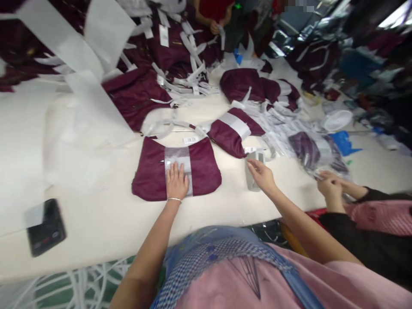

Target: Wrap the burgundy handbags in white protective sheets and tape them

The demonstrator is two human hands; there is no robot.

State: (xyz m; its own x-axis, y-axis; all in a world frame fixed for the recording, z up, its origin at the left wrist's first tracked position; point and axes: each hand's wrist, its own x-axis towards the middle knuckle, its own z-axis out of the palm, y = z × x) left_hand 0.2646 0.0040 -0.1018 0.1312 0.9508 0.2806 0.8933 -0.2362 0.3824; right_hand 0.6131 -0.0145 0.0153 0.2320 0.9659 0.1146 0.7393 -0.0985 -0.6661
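My left hand (177,182) lies flat with fingers stretched on a dark maroon handbag (206,169). Under the fingers, a pale translucent band (178,153) runs around the bag's middle. The bag's strap, wrapped in white (161,125), loops out behind it, and a white tag (190,140) sits by its top edge. To the right, my right hand (262,174) is at the top of a small grey box-like object (252,179), thumb and fingers pinched together. What they pinch, if anything, is too small to make out. A second banded maroon bag (225,135) lies just behind.
Several maroon bags (243,83) and white wrapping strips crowd the back of the white table (106,214). White sheets (99,107) and a black phone (46,227) lie left. At right, a co-worker's hands (331,186) touch a plastic-bagged handbag (317,150); another person stands at the back.
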